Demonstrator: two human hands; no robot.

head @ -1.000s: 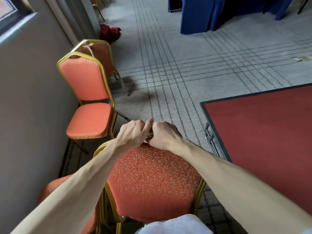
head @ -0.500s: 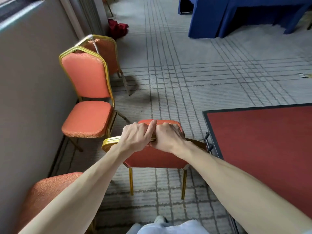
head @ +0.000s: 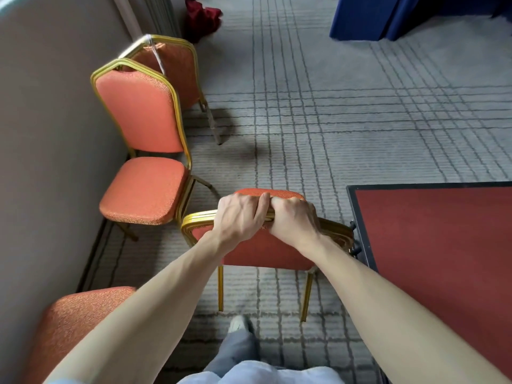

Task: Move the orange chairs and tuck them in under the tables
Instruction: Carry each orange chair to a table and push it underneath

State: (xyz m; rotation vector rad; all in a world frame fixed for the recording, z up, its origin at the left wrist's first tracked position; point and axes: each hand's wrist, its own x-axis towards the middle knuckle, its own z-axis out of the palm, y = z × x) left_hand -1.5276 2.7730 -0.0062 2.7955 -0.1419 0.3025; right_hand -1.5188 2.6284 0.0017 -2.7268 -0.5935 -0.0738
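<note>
An orange chair with a gold frame (head: 263, 252) stands on the carpet straight in front of me, its back toward me. My left hand (head: 239, 217) and my right hand (head: 295, 218) grip the top rail of its backrest side by side, fingers curled over it. The chair's right side is close to the corner of a red-topped table (head: 432, 245). Its front legs are hidden behind the backrest.
Two more orange chairs (head: 144, 151) (head: 171, 67) stand along the grey wall (head: 50, 134) at the left. Another orange seat (head: 80, 320) is at the lower left. A blue-draped table (head: 388, 18) is far right, red cloth (head: 201, 16) far back. My foot (head: 238, 324) is behind the chair.
The chair has moved away from me and come down onto the carpet, its backrest going from filling the view to upright near the table corner. Both hands kept their grip.
</note>
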